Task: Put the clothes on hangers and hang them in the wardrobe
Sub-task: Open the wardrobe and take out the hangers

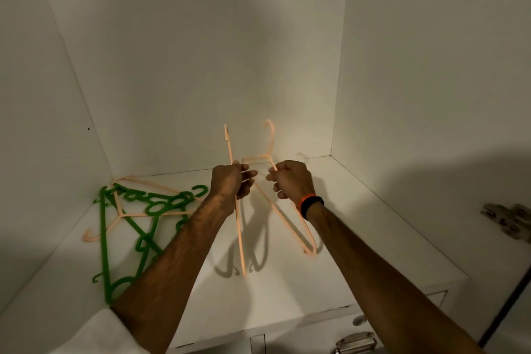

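Step in hand: hanger selection (judged); two peach hangers are lifted from the stock on the wardrobe shelf [287, 282], and no garment is in view.
Left hand [231, 181]: fingers [249, 174] closed around the left peach hanger [240, 238], gripping it partway along its length; the hanger is seen almost edge-on, its hook above the fingers and its lower end below them, close to or touching the shelf.
Right hand [291, 179]: fingers [273, 177] curled and pinched on the neck of the right peach hanger [290, 227], just below its hook [269, 129]; one shoulder arm runs down and to the right of the fingers to a rounded corner near the shelf.
Separation: the two held hangers stand apart, with a clear gap between the two sets of fingers (shadows of both fall on the shelf below).
Wrist: an orange and black band [311, 204] sits behind the right hand.
Remaining stock: green hangers [143, 227] and another peach hanger [120, 210] lie in a loose tangle well to the left of the left fingers, against the wardrobe's left wall.
Rail: not visible, so the hanging point cannot be located.
Next move (judged): keep one hanger, set the spare down, then bring the hanger to a garment; this calls for one hand to be freed to hold cloth.
Caution: hooks catch easily on the tangle at left.
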